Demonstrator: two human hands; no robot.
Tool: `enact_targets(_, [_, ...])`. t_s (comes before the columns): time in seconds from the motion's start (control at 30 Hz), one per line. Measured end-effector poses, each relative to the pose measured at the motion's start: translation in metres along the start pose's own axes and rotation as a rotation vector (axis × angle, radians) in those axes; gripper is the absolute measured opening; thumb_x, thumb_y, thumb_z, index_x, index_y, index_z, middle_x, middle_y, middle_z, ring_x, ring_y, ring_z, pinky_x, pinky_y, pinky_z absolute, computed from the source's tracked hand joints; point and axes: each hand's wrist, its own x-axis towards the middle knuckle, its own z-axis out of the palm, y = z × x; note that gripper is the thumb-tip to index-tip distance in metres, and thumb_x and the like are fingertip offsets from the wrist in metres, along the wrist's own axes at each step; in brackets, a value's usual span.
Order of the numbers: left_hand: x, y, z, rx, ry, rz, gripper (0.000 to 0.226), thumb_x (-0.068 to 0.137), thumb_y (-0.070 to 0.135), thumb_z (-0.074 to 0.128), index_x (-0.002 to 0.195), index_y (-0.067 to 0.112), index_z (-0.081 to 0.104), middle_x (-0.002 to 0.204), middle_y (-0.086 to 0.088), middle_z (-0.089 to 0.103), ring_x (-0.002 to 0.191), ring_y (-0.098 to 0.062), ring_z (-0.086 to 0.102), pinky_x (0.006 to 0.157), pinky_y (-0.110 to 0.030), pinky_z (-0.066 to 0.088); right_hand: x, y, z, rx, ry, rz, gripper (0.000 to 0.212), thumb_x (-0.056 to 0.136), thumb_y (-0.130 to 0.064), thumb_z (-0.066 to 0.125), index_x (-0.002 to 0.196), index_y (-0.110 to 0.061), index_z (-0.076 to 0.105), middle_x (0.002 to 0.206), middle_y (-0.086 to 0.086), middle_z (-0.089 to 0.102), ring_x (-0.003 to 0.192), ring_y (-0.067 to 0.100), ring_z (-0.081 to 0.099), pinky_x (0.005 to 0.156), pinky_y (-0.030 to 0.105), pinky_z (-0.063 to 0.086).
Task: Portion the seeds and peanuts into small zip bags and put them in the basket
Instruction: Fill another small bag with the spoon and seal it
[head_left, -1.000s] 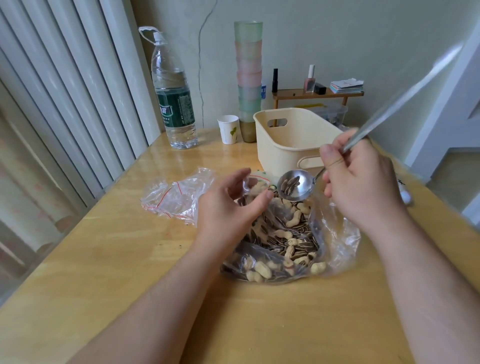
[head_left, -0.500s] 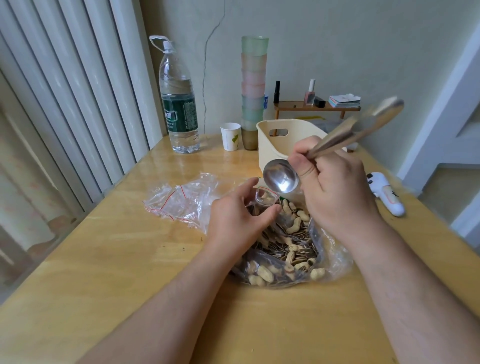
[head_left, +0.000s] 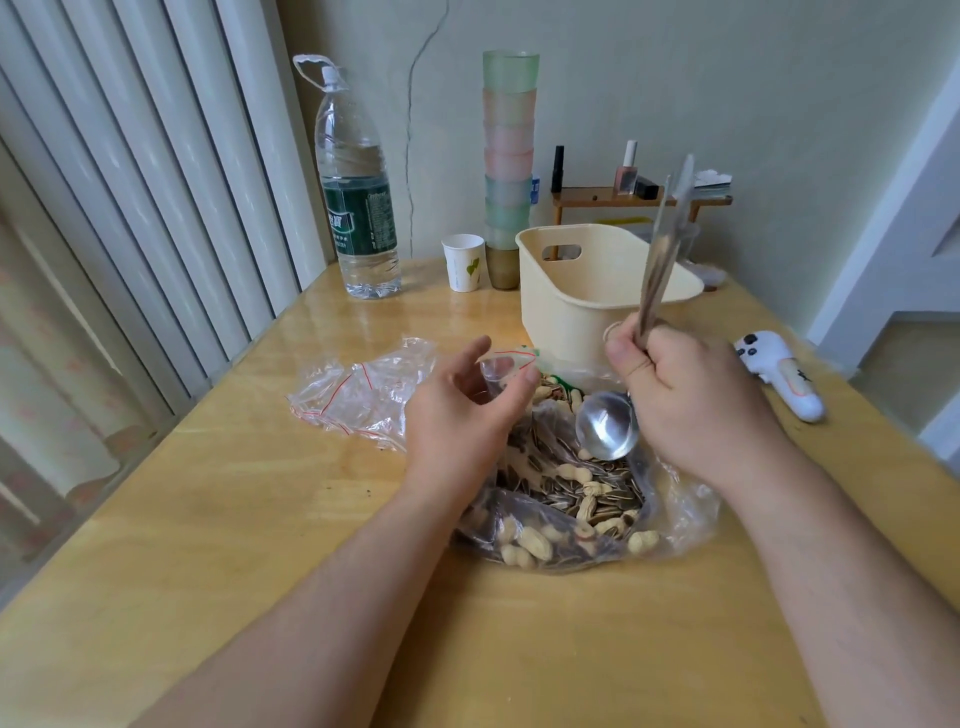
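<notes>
Nearest the camera: big clear bag (head_left: 571, 499) of mixed seeds and peanuts (head_left: 576, 493), lying open on the wooden table (head_left: 208, 519). Just above it, ladle (head_left: 607, 425) bowl empty, tipped down at the pile, handle clenched in right hand (head_left: 691, 400), fist tight round the shaft. Left hand (head_left: 462, 410) pinching small zip bag (head_left: 501, 370) by its mouth between thumb and fingers, held beside the ladle; fill level not readable. Spare zip bags (head_left: 358, 389) heaped just left of that. Further back, cream basket (head_left: 587, 291), nothing visible inside from this angle. Beyond: paper cup (head_left: 464, 261), cup stack (head_left: 509, 156), water bottle (head_left: 358, 197), white gadget (head_left: 779, 376) off right.

Risks, judged only: small bag mouth narrow against ladle bowl, so spill over the rim on pour; thin film could collapse shut under a one-hand pinch; deep scoop could drag the big bag sideways, nothing pinning it.
</notes>
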Motion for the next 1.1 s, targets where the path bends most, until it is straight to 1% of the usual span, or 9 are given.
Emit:
enact_targets(0.17, [-0.001, -0.001, 0.003, 0.054, -0.015, 0.027, 0.077, 0.074, 0.064, 0.083, 0.142, 0.034, 0.063, 0.099, 0.012, 0.078, 0.096, -0.003, 0.073, 0.092, -0.039, 0.061, -0.007, -0.001, 0.012, 0.012, -0.065, -0.037, 0.033, 0.103, -0.052, 0.043, 0.092, -0.026, 0.062, 0.086, -0.004, 0.069, 0.085, 0.028, 0.063, 0.074, 0.042, 0.053])
enact_targets(0.33, [-0.001, 0.002, 0.002, 0.086, 0.012, 0.031, 0.068, 0.08, 0.053, 0.086, 0.141, 0.032, 0.064, 0.093, 0.007, 0.077, 0.088, -0.008, 0.072, 0.085, -0.037, 0.06, -0.012, -0.011, 0.034, 0.17, -0.11, 0.015, 0.027, 0.107, -0.043, 0.05, 0.09, -0.025, 0.06, 0.07, -0.005, 0.065, 0.073, 0.01, 0.061, 0.063, 0.027, 0.046])
enact_targets(0.6, [0.002, 0.0, -0.004, 0.046, 0.016, 0.011, 0.074, 0.075, 0.063, 0.081, 0.14, 0.034, 0.064, 0.101, 0.013, 0.078, 0.099, -0.003, 0.073, 0.095, -0.04, 0.06, 0.004, 0.002, 0.006, 0.284, 0.101, 0.2, 0.029, 0.108, -0.042, 0.048, 0.086, -0.028, 0.06, 0.075, -0.001, 0.068, 0.078, 0.028, 0.066, 0.066, 0.035, 0.049])
enact_targets(0.67, [-0.001, 0.002, -0.003, 0.092, -0.015, 0.041, 0.071, 0.077, 0.062, 0.082, 0.141, 0.036, 0.063, 0.102, 0.015, 0.077, 0.095, -0.002, 0.073, 0.094, -0.034, 0.06, 0.011, 0.001, -0.008, 0.248, 0.203, 0.158, 0.03, 0.108, -0.041, 0.047, 0.085, -0.025, 0.06, 0.075, -0.004, 0.067, 0.082, 0.027, 0.064, 0.072, 0.037, 0.049])
enact_targets(0.73, [-0.005, 0.005, -0.002, 0.163, -0.052, 0.092, 0.067, 0.081, 0.053, 0.085, 0.142, 0.033, 0.063, 0.099, 0.019, 0.076, 0.091, 0.0, 0.071, 0.088, -0.017, 0.056, 0.018, -0.006, -0.018, 0.197, 0.28, 0.08, 0.031, 0.108, -0.04, 0.046, 0.09, -0.019, 0.059, 0.076, 0.0, 0.067, 0.081, 0.028, 0.062, 0.073, 0.039, 0.05])
enact_targets(0.83, [-0.009, 0.009, 0.0, 0.267, -0.087, 0.167, 0.065, 0.082, 0.046, 0.086, 0.141, 0.031, 0.064, 0.102, 0.022, 0.075, 0.088, 0.012, 0.066, 0.08, -0.001, 0.046, 0.024, -0.02, -0.023, 0.162, 0.334, -0.056, 0.025, 0.11, -0.038, 0.046, 0.093, -0.023, 0.058, 0.074, 0.001, 0.066, 0.075, 0.025, 0.06, 0.065, 0.036, 0.043])
enact_targets(0.9, [-0.011, 0.011, 0.0, 0.292, -0.102, 0.188, 0.067, 0.081, 0.047, 0.087, 0.142, 0.031, 0.063, 0.113, 0.02, 0.076, 0.092, 0.017, 0.064, 0.085, 0.001, 0.044, 0.025, -0.03, -0.019, 0.163, 0.331, -0.14, 0.021, 0.11, -0.036, 0.047, 0.095, -0.026, 0.058, 0.074, -0.003, 0.064, 0.071, 0.021, 0.056, 0.062, 0.034, 0.037])
enact_targets(1.03, [-0.011, 0.012, 0.0, 0.264, -0.102, 0.183, 0.071, 0.079, 0.046, 0.088, 0.144, 0.031, 0.061, 0.096, 0.032, 0.068, 0.091, 0.019, 0.064, 0.087, -0.005, 0.049, 0.023, -0.034, -0.002, 0.161, 0.311, -0.298, 0.019, 0.108, -0.028, 0.053, 0.093, -0.02, 0.061, 0.072, -0.015, 0.052, 0.072, 0.008, 0.046, 0.064, 0.024, 0.03])
enact_targets(1.1, [-0.012, 0.012, 0.0, 0.243, -0.102, 0.171, 0.074, 0.079, 0.045, 0.089, 0.145, 0.032, 0.06, 0.098, 0.03, 0.07, 0.093, 0.016, 0.065, 0.086, -0.004, 0.048, 0.022, -0.031, 0.003, 0.158, 0.365, -0.312, 0.019, 0.107, -0.024, 0.055, 0.095, -0.014, 0.065, 0.072, -0.019, 0.048, 0.073, 0.007, 0.042, 0.065, 0.018, 0.031])
